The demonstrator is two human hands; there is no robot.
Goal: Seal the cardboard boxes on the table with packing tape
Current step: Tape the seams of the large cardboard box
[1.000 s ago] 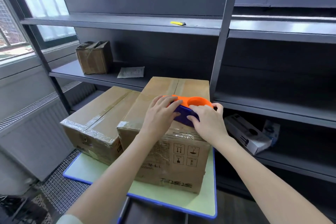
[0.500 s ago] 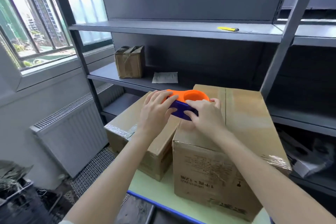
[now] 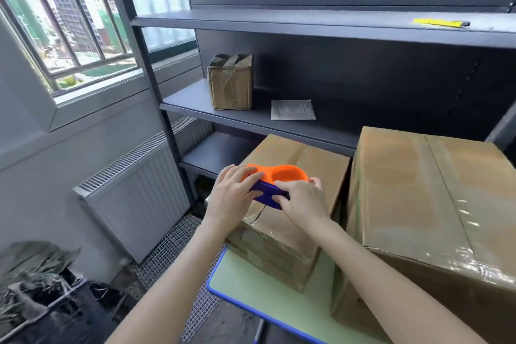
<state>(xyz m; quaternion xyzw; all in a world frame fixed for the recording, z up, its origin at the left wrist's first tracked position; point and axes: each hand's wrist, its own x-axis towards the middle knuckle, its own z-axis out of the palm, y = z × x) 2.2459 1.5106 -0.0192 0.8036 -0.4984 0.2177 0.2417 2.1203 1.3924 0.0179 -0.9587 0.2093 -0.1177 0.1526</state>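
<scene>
Gripping the dispenser (image 3: 275,183) between both hands (image 3: 231,195) (image 3: 303,204), fingers curling around it over the left box (image 3: 287,204), whose near seam under the fingertips is looking split; the right box (image 3: 430,204) is looking taped already.

This looks like a storeroom or small packing room. Dark metal shelving (image 3: 321,28) fills the back wall, nearly bare, holding a small box (image 3: 231,82), a paper (image 3: 293,110) and a yellow cutter (image 3: 439,22). Two taped cartons (image 3: 293,176) sit on a green table (image 3: 251,285) with a blue edge. A radiator (image 3: 136,198) stands under a barred window (image 3: 69,17) facing high-rise buildings.
</scene>
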